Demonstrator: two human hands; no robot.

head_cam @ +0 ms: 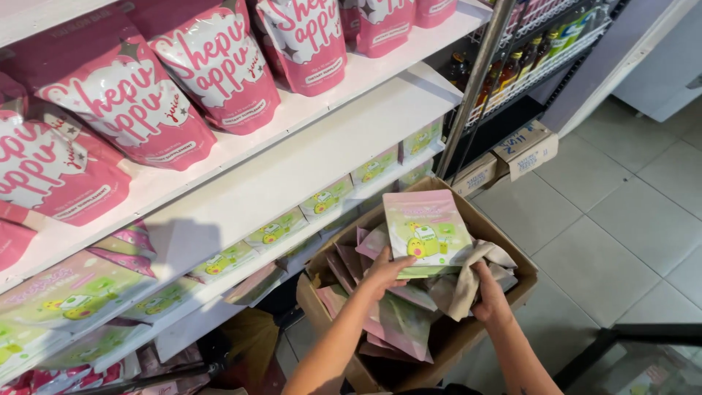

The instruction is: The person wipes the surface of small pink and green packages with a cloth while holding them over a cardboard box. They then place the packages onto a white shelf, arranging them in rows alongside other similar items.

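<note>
Left of and above both hands runs the white shelving (307,157): its top tier carries big pink pouches (212,69), and the tier below it holds a row of pale green-and-pink packets (278,230) standing on edge, with more behind. That row looks largely filled, though its far end beside the metal upright may have a gap; the angle makes that hard to judge.

Directly under the hands sits an open cardboard box (512,289) on the tiled floor (621,219), with many loose packets (398,322) in it, so a good share is not yet shelved.

The left hand (384,274) grips the lower edge of 1 flat pink-and-green packet (426,228), thumb across its front. Its long axis runs away from the person, top edge pointing toward the shelf end, printed face up. The right hand (488,296) is closed around a crumpled beige cloth (468,281) just beside that packet.
</note>
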